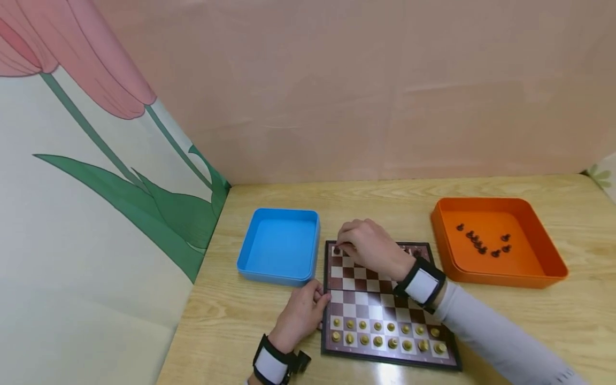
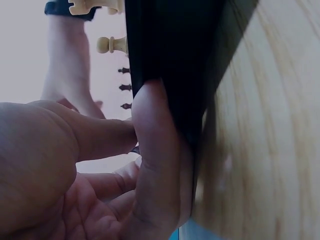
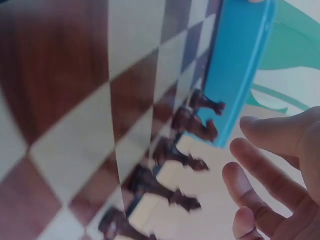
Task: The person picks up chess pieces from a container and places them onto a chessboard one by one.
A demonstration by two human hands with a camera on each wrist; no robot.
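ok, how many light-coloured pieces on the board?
16 light pieces visible: eight in the board's row nearest the person, eight in the row just beyond. The right hand and forearm cover some farther squares, so others could be hidden.

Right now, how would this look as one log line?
left hand: holds chessboard edge | right hand: near dark pieces | light pieces: two rows | orange tray: more dark pieces
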